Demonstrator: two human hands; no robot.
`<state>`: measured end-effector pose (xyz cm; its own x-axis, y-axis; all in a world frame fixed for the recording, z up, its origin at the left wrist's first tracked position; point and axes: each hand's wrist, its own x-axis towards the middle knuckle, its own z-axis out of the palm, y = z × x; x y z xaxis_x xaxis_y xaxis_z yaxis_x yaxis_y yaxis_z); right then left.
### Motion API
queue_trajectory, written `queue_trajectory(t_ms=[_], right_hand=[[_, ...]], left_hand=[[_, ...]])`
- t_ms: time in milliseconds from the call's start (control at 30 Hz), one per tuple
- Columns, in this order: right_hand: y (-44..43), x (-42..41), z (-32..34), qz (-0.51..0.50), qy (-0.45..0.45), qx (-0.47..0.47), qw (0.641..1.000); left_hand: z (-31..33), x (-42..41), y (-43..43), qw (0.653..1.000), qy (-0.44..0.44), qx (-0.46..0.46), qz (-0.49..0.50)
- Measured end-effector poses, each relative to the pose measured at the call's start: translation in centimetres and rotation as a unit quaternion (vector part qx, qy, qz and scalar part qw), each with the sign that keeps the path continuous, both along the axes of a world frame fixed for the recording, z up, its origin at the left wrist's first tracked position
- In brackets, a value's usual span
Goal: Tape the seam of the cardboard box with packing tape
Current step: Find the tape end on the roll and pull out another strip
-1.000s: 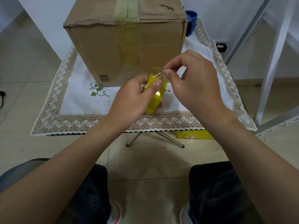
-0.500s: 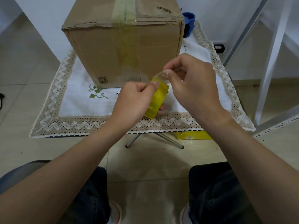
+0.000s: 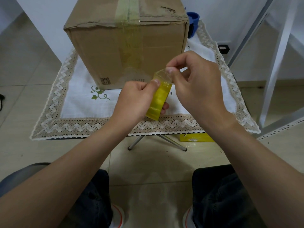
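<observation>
The cardboard box (image 3: pixel 126 46) stands upright on a small counter (image 3: pixel 79 102) covered with a white, lace-edged cloth (image 3: pixel 54 102). A strip of yellowish tape (image 3: pixel 130 35) already runs along the top seam and down the front face. In front of the box and above the cloth's near edge, the left hand (image 3: pixel 136 99) is closed around a yellow roll of packing tape (image 3: pixel 158 101), thumb pressed on the roll's upper rim. The right hand (image 3: pixel 195 83) pinches the tape's loose end (image 3: pixel 162 74) between thumb and forefinger, lifted just off the roll; its other fingers are curled. Both hands are clear of the box. A blue object (image 3: pixel 193 22) sits behind the box's right rear corner, partly hidden. A small black item (image 3: pixel 223 48) lies on the floor beyond the counter's right edge. A flat yellow package (image 3: pixel 195 137) lies on the floor under the counter's near edge, beside the metal legs (image 3: pixel 158 142). A white metal frame (image 3: pixel 278 63) stands to the right.
</observation>
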<state>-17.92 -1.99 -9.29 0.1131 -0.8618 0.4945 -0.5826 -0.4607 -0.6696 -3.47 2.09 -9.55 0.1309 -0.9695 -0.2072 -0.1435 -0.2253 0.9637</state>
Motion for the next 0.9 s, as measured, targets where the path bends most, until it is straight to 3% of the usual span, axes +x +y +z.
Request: queue_trajectory(t_ms=[433, 567, 733, 900], right_hand=[[0.2, 0.2, 0.3, 0.002, -0.019, -0.006, 1.000], [0.3, 0.0, 0.6, -0.005, -0.010, -0.030, 0.999], [0.3, -0.3, 0.8, -0.009, -0.011, -0.049, 0.999], [0.1, -0.2, 0.4, -0.006, -0.013, -0.044, 0.999]], left_hand=[[-0.2, -0.5, 0.2, 1.000, -0.019, -0.015, -0.001], [-0.5, -1.2, 0.8, 0.996, -0.066, -0.055, -0.012], [-0.9, -1.1, 0.6, 0.997, -0.034, -0.066, -0.008], [-2.0, -0.7, 0.3, 0.986, -0.140, -0.090, -0.020]])
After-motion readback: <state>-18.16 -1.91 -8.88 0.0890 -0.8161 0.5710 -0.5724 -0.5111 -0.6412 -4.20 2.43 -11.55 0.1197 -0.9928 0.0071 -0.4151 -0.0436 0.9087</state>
